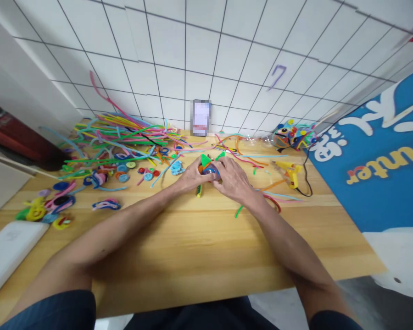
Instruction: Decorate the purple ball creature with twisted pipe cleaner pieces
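Both hands meet at the middle of the wooden table around a small craft figure [211, 171] with a blue, shiny body, some orange and two green pointed pieces on top. My left hand [192, 175] grips it from the left, fingers closed. My right hand [232, 178] wraps it from the right, its fingers bent over the top. Much of the figure is hidden by the fingers. Just below it lies a green and yellow striped stick [198, 190]. Left of my left hand is a light blue coiled pipe cleaner piece [176, 168].
Many coloured pipe cleaners [124, 130] are heaped at the back left, with coiled pieces [122, 174] before them. A yellow glue gun [291, 173] with a black cord lies right. A phone [200, 118] leans on the tiled wall. A white box [13, 256] sits at the left edge.
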A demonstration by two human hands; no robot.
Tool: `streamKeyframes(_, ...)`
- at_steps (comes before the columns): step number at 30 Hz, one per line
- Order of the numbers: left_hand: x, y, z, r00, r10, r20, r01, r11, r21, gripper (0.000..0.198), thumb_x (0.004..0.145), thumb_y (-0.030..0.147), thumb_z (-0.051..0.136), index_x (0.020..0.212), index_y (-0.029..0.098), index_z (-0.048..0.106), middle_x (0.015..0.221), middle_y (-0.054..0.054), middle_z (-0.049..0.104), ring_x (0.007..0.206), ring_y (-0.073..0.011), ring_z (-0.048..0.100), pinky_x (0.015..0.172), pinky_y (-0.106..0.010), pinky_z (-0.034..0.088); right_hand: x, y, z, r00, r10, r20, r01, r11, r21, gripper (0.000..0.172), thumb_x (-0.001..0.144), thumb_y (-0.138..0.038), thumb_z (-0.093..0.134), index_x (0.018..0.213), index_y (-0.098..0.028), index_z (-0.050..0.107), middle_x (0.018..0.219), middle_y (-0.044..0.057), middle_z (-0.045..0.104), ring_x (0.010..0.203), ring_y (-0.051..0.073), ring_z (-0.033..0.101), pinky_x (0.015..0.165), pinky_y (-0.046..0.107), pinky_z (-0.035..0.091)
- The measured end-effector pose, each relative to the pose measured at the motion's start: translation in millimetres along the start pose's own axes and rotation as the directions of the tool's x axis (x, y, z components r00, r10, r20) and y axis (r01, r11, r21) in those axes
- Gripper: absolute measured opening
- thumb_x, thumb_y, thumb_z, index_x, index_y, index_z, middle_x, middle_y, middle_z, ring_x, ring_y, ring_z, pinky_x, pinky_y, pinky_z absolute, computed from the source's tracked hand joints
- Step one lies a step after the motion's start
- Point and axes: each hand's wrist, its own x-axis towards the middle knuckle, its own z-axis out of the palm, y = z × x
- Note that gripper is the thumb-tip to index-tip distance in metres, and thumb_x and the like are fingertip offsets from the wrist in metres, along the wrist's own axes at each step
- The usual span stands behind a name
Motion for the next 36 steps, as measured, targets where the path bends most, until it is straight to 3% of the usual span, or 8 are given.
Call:
streamKeyframes(6, -6, -13, 0.7, 0.999, 0.024, -0.034, -0.024, 0.999, -0.02, 0.059, 0.073, 0.046, 0.091, 0.116, 0.018, 0.064, 0.113, -0.005, 0.07, 0.112, -0.0253, 0.067, 0.106, -0.041, 0.053, -4, 3, 11, 0.997, -0.047, -0.069, 0.051, 0.998, 0.047, 0.051, 0.088, -0.018, 0.064, 0.138, -0.015, 0.06, 0.127, 0.019, 0.062, 0.114, 0.035, 0.059, 0.098, 0.052, 0.056)
streamKeyframes(11, -6, -8, 2.3, 0.998, 0.026, -0.049, -0.024, 0.999, 0.037, 0.053, 0.073, 0.041, 0.089, 0.114, 0.019, 0.063, 0.107, -0.004, 0.07, 0.109, -0.0259, 0.067, 0.103, -0.042, 0.053, -8, 8, 15, 0.994, -0.033, -0.102, 0.045, 0.991, 0.124, 0.052, 0.089, -0.019, 0.065, 0.141, -0.018, 0.059, 0.129, 0.018, 0.061, 0.117, 0.035, 0.058, 0.1, 0.054, 0.056)
streamKeyframes(18, -8, -2, 5.1, 0.997, 0.013, -0.07, -0.006, 0.995, 0.099, 0.057, 0.073, 0.048, 0.087, 0.115, 0.018, 0.062, 0.11, -0.005, 0.069, 0.101, -0.025, 0.066, 0.095, -0.04, 0.053, -14, 12, 15, 0.994, -0.01, -0.11, 0.031, 0.981, 0.192, 0.059, 0.088, -0.023, 0.071, 0.144, -0.02, 0.055, 0.133, 0.017, 0.061, 0.124, 0.034, 0.06, 0.106, 0.055, 0.056)
streamKeyframes(22, -11, -6, 4.4, 0.999, 0.014, -0.042, -0.01, 0.997, 0.076, 0.059, 0.077, 0.05, 0.086, 0.119, 0.018, 0.061, 0.114, -0.007, 0.068, 0.105, -0.0258, 0.066, 0.095, -0.038, 0.053, -23, 21, 8, 0.989, 0.04, -0.146, 0.0, 0.965, 0.262, 0.065, 0.09, -0.033, 0.075, 0.149, -0.022, 0.049, 0.141, 0.017, 0.058, 0.135, 0.035, 0.057, 0.113, 0.058, 0.052)
streamKeyframes(28, -17, -6, 5.4, 0.999, -0.002, -0.04, 0.006, 0.993, 0.12, 0.068, 0.071, 0.05, 0.092, 0.121, 0.019, 0.059, 0.116, -0.008, 0.068, 0.11, -0.0278, 0.066, 0.097, -0.04, 0.054, -49, 29, 15, 0.967, 0.147, -0.21, -0.087, 0.958, 0.273, 0.062, 0.091, -0.033, 0.074, 0.147, -0.023, 0.05, 0.139, 0.018, 0.06, 0.132, 0.035, 0.06, 0.107, 0.06, 0.056)
streamKeyframes(36, -18, -8, 7.6, 0.996, 0.055, -0.071, -0.042, 0.984, 0.175, 0.07, 0.067, 0.052, 0.095, 0.119, 0.02, 0.062, 0.112, -0.008, 0.069, 0.105, -0.0297, 0.066, 0.097, -0.042, 0.053, -38, 9, 14, 0.979, 0.042, -0.202, 0.008, 0.971, 0.239, 0.055, 0.096, -0.034, 0.072, 0.146, -0.02, 0.054, 0.137, 0.019, 0.063, 0.131, 0.035, 0.06, 0.111, 0.059, 0.054)
